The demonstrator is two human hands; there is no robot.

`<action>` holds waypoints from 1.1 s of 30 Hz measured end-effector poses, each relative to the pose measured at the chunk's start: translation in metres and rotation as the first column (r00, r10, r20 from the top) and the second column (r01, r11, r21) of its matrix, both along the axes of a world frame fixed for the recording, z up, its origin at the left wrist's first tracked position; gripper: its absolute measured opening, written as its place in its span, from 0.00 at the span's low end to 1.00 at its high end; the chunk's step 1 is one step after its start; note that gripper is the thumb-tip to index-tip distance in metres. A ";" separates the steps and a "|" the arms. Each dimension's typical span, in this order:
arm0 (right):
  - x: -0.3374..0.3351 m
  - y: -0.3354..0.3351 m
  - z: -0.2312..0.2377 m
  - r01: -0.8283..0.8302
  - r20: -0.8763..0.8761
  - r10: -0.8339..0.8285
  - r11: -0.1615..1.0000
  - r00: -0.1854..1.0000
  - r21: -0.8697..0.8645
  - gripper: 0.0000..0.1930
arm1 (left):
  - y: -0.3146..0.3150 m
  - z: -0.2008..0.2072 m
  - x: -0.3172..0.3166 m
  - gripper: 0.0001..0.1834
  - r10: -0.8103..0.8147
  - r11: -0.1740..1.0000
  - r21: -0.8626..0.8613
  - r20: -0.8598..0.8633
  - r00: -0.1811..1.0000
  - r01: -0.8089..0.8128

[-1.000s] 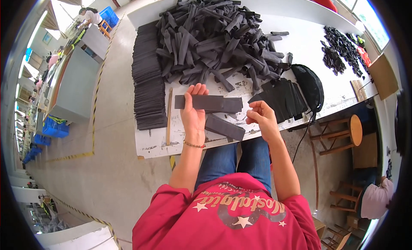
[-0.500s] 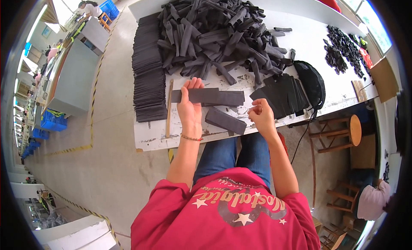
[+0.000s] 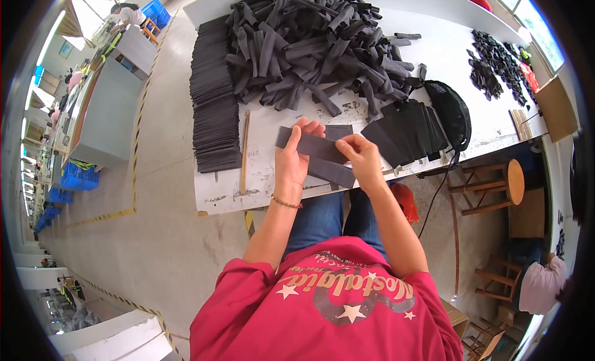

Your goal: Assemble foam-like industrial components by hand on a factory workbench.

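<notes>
Strip (image 3: 317,147) in right hand (image 3: 364,160), crate (image 3: 82,178) contents unclear

left hand (image 3: 294,162) palm up, right hand (image 3: 362,157) pinching (both forearms (image 3: 400,227) reach forward)

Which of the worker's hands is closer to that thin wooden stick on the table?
The left hand. It is to the right of the thin wooden stick, apart from it; the right hand is farther right, pinching the dark strip.

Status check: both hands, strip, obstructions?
Left hand gripping dark strip near left end. Right hand pinching right end. Dark pile beyond, apart from hands.
</notes>
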State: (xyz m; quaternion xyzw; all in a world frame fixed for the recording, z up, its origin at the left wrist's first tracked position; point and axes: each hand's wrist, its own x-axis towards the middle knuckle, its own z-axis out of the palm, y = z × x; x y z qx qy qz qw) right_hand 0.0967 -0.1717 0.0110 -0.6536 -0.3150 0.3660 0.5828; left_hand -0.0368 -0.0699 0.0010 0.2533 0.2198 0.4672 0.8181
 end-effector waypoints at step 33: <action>0.094 -0.024 -0.071 0.340 0.957 0.193 0.904 0.216 -0.259 0.18 | 0.068 -0.018 0.051 0.20 0.560 0.625 0.712 -0.695 0.451 0.321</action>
